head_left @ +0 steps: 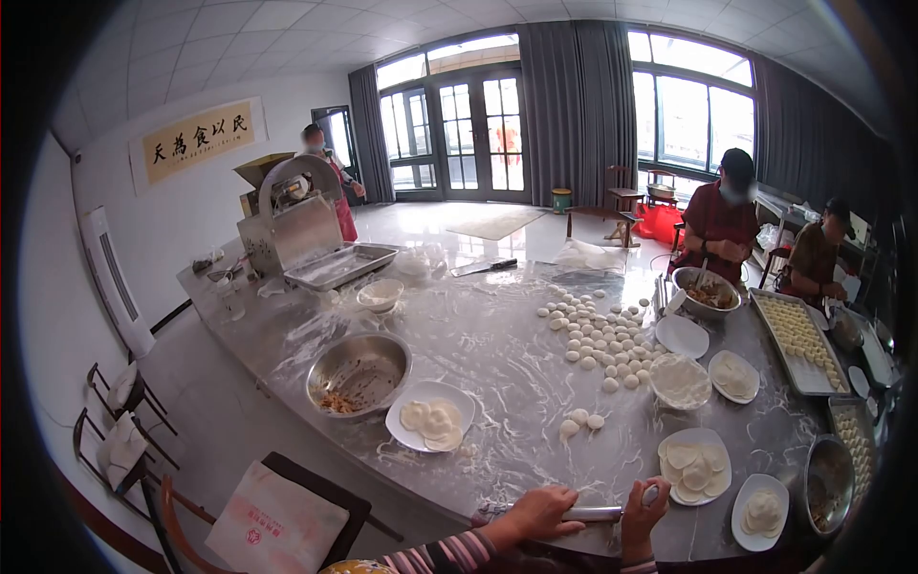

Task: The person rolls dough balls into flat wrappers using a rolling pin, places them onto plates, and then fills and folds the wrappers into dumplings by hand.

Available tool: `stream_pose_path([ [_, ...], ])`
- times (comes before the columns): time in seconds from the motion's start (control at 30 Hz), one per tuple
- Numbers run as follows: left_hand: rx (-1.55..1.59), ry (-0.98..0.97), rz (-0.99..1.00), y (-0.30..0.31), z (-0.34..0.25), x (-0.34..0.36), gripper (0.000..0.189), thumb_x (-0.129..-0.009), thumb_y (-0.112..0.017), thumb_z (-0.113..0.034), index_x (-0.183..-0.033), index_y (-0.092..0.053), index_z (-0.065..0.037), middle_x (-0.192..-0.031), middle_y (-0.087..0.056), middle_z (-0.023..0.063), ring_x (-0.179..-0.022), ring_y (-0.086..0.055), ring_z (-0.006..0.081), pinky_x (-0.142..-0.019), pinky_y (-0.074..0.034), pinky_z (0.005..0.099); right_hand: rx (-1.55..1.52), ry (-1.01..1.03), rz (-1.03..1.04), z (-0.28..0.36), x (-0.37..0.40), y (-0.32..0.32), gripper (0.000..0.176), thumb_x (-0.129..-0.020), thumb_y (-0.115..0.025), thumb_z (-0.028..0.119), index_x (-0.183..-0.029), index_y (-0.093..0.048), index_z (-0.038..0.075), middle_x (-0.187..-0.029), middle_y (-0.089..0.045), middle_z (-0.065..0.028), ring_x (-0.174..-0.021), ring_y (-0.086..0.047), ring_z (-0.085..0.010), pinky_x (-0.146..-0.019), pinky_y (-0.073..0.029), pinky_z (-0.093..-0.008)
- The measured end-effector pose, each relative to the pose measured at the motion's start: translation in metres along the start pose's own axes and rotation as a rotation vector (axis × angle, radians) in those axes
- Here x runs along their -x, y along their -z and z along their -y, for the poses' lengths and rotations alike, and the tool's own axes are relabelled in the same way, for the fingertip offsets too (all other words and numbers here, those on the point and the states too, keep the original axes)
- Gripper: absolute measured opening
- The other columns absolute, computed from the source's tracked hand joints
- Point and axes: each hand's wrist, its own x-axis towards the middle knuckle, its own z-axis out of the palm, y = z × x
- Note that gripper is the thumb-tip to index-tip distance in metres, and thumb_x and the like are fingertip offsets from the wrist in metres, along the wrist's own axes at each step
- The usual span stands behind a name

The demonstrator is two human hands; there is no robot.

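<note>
A metal rolling pin point(595, 514) lies across the floury near edge of the table. My left hand point(543, 513) rests closed over its left part, fingers pointing right. Around its right end my right hand point(644, 509) is wrapped, thumb toward the pin. Whatever dough may be under the pin is hidden. Just beyond the hands are a few small dough balls point(579, 422). Right of my right hand, a white plate point(719, 486) carries several flat dough wrappers point(695, 467). Another plate of wrappers point(762, 514) stands at the lower right.
Many dough balls point(612, 335) spread across the table's middle. A steel bowl point(359, 373) with filling scraps stands left, a knife point(485, 268) far back. Trays of dumplings point(798, 335) line the right side. Two people work there; another person stands behind the dough machine point(287, 215).
</note>
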Motion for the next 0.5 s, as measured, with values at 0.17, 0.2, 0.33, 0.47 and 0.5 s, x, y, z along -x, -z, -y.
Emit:
stream_pose_path([
  [0.17,0.003,0.005,-0.007,0.0021,-0.0020,0.0009,0.047,-0.078,-0.064,-0.046,-0.085,-0.052,-0.001,-0.083,-0.056,0.0174,-0.081,-0.058,0.0363,-0.071,-0.048,0.0434,0.011,-0.001,0.019,0.0006,-0.0001,0.0004,0.017,-0.082,-0.060,0.004,-0.088,-0.044,0.002,-0.075,-0.047,-0.0108,-0.064,-0.046,-0.0218,-0.060,-0.041,-0.0343],
  [0.2,0.001,0.001,-0.006,0.0020,-0.0019,0.0006,0.047,-0.078,-0.064,-0.046,-0.085,-0.052,-0.001,-0.083,-0.056,0.0173,-0.081,-0.058,0.0363,-0.071,-0.048,0.0433,0.010,0.011,0.012,-0.0006,0.0000,-0.0003,0.017,-0.082,-0.060,0.004,-0.088,-0.044,0.002,-0.075,-0.047,-0.0106,-0.064,-0.046,-0.0217,-0.060,-0.041,-0.0342],
  [0.33,-0.001,0.005,0.004,0.0000,0.0002,-0.0003,0.047,-0.078,-0.064,-0.046,-0.085,-0.052,-0.001,-0.083,-0.056,0.0173,-0.081,-0.058,0.0363,-0.071,-0.048,0.0433,0.009,0.002,0.014,0.0010,-0.0014,-0.0001,0.016,-0.082,-0.060,0.003,-0.088,-0.045,0.002,-0.074,-0.046,-0.0101,-0.063,-0.046,-0.0215,-0.060,-0.041,-0.0342],
  [0.47,0.000,0.003,-0.003,0.0000,0.0004,0.0000,0.048,-0.078,-0.064,-0.047,-0.085,-0.052,-0.001,-0.083,-0.056,0.0172,-0.081,-0.058,0.0362,-0.070,-0.048,0.0433,0.001,-0.001,0.014,0.0033,-0.0022,0.0003,0.015,-0.082,-0.059,0.003,-0.088,-0.045,0.002,-0.073,-0.046,-0.0099,-0.062,-0.046,-0.0210,-0.059,-0.041,-0.0343],
  [0.5,-0.001,-0.005,-0.006,-0.0004,0.0007,-0.0002,0.048,-0.078,-0.064,-0.047,-0.085,-0.052,-0.001,-0.082,-0.056,0.0172,-0.081,-0.058,0.0362,-0.070,-0.048,0.0434,0.001,-0.005,0.009,0.0018,-0.0016,-0.0001,0.015,-0.082,-0.059,0.003,-0.088,-0.045,0.002,-0.073,-0.046,-0.0099,-0.062,-0.047,-0.0208,-0.058,-0.041,-0.0343],
])
